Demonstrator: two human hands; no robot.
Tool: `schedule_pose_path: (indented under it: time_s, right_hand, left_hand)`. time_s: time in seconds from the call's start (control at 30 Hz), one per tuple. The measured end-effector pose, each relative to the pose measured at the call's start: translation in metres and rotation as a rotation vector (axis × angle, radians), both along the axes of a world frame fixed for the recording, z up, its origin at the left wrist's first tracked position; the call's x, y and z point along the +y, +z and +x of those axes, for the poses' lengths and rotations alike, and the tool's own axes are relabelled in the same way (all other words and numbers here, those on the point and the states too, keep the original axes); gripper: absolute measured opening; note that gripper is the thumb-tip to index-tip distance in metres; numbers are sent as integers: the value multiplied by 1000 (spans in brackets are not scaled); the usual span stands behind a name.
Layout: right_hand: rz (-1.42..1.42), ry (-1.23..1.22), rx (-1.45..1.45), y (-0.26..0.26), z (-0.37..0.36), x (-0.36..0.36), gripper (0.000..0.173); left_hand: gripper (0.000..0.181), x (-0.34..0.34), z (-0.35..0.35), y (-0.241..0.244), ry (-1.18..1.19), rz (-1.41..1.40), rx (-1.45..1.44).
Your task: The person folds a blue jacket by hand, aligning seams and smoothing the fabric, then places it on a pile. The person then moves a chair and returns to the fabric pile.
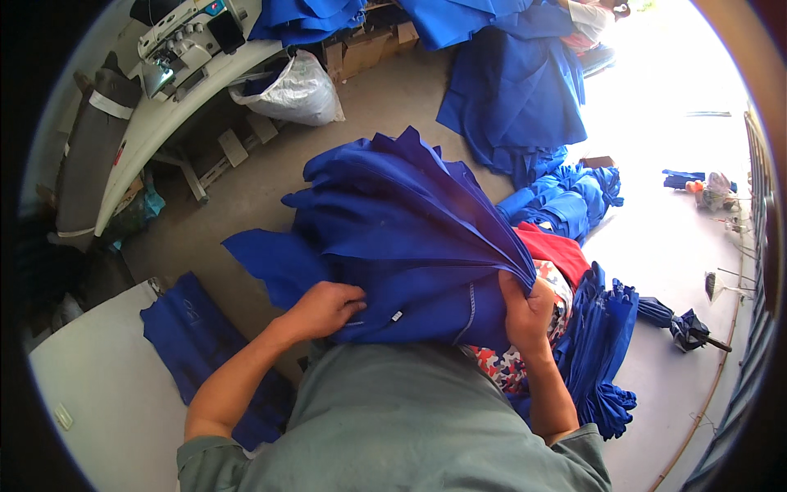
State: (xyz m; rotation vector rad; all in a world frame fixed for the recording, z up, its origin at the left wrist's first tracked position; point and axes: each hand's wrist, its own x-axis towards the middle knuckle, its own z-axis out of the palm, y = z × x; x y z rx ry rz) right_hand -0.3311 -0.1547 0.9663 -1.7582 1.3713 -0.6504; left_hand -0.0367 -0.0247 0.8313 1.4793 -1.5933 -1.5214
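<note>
A stack of blue fabric pieces [393,209] spreads like a fan across my lap. At its right end, the gathered edges are pinched between the thumb and fingers of my right hand [530,310]. My left hand [329,309] rests at the lower left of the stack with its fingers curled; whether cloth is caught between them is hidden. The top piece bears a small white tag [397,316] and a pale line of stitching [471,304] between my hands. A loose blue flap [264,258] sticks out at the left.
An overlock sewing machine [190,46] stands on a curved white table [132,144] at upper left. Under it sits a white sack [301,92]. Blue cloth bundles [593,350] lie at right, near a folded umbrella [682,326]. Another person [590,24] is at the top right.
</note>
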Motion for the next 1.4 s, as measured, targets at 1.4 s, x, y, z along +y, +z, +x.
schedule_pose_path:
  time_s: [1.4]
  right_hand:
    - [18,-106,54,10,40,-17,32]
  left_hand:
    - [12,3,38,-14,771,-370,-71]
